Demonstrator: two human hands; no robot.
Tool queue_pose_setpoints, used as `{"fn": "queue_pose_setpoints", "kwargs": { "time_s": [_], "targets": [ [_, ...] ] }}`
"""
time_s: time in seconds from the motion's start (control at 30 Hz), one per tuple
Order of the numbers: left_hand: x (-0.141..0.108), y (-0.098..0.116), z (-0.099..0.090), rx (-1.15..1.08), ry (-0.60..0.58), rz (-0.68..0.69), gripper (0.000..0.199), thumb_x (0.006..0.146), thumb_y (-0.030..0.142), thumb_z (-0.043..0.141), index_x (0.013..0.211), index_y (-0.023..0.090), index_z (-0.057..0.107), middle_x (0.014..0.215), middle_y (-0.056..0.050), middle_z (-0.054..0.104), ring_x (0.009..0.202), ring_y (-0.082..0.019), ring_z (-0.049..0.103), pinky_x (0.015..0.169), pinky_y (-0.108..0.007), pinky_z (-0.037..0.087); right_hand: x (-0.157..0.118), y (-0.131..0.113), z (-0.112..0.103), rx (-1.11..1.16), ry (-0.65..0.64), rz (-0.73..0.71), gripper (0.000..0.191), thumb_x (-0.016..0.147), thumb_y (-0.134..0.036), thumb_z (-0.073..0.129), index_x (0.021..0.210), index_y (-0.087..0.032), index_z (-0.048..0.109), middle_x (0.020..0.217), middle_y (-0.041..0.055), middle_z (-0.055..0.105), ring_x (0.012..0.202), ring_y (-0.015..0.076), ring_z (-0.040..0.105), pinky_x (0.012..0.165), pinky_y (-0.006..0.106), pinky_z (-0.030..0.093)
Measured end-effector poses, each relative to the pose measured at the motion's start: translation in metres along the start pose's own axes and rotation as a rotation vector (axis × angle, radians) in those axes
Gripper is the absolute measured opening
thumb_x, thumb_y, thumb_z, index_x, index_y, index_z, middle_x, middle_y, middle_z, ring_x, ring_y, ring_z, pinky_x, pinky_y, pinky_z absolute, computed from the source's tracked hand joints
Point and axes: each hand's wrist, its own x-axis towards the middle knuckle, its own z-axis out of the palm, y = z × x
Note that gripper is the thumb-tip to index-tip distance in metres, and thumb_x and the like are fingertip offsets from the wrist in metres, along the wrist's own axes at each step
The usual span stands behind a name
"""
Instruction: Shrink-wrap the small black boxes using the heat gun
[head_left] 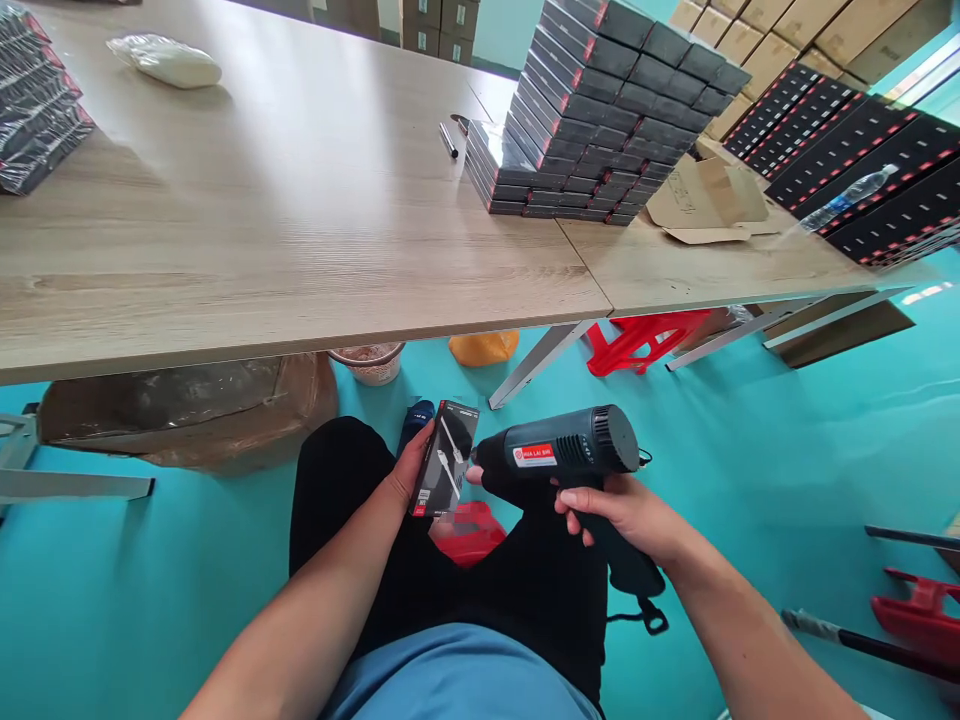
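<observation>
In my left hand (pixel 415 462) is a slim black box (pixel 444 462) with red edges and a white cable pictured on its face. I hold it tilted above my lap, fingers wrapped around its side. My right hand (pixel 611 508) grips the handle of a dark heat gun (pixel 559 445) with a red and white label. The gun's nozzle points left at the box's right side, very close to it; whether they touch I cannot tell. A fingertip of my left hand shows beyond the box, by the nozzle.
Stacked boxes (pixel 592 110) stand on the table (pixel 262 240), near a pen (pixel 448 140). Wrapped boxes (pixel 37 110) and a white plastic-wrapped bundle (pixel 169 62) lie leftward. Flattened cardboard (pixel 709 195) and a bottle (pixel 847 198) are at right. Below are a large carton (pixel 187 410) and a bin (pixel 371 365).
</observation>
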Motion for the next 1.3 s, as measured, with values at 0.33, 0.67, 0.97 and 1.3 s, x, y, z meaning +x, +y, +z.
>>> {"fn": "queue_pose_setpoints", "kwargs": {
  "time_s": [0.33,0.67,0.97,1.3],
  "targets": [
    [0.001,0.001,0.002,-0.052,0.007,0.05,0.06,0.096,0.058,0.051,0.118,0.006,0.071,0.094,-0.02,0.077,0.082,-0.032,0.076,0.074,-0.042,0.061,-0.005,0.009,0.01,-0.039,-0.105,0.067,0.029,0.072,-0.04,0.079,0.085,-0.016,0.073,0.06,0.0017,0.066,0.057,0.0176,0.06,0.056,0.031,0.051],
    [0.004,0.005,-0.001,-0.068,-0.028,0.118,0.063,0.098,0.058,0.045,0.126,0.006,0.068,0.098,-0.021,0.077,0.088,-0.033,0.076,0.078,-0.044,0.061,-0.022,0.027,0.03,-0.02,-0.078,0.067,0.029,0.073,-0.044,0.076,0.082,-0.017,0.07,0.064,0.0011,0.065,0.06,0.0173,0.058,0.059,0.033,0.05],
    [0.0,0.005,0.003,-0.077,-0.037,0.147,0.066,0.099,0.057,0.044,0.132,0.004,0.064,0.104,-0.022,0.077,0.09,-0.032,0.076,0.083,-0.045,0.061,-0.022,0.033,0.035,0.037,-0.096,0.066,0.032,0.072,-0.045,0.078,0.084,-0.016,0.071,0.066,0.0014,0.065,0.062,0.0179,0.06,0.058,0.032,0.051],
    [0.0,0.008,0.004,-0.096,0.017,0.161,0.068,0.096,0.057,0.048,0.135,0.003,0.062,0.104,-0.024,0.076,0.092,-0.035,0.076,0.084,-0.049,0.061,-0.031,0.032,0.027,0.074,-0.133,0.056,0.034,0.072,-0.047,0.079,0.084,-0.016,0.072,0.07,0.0033,0.067,0.064,0.0181,0.061,0.061,0.033,0.053]
  ]
}}
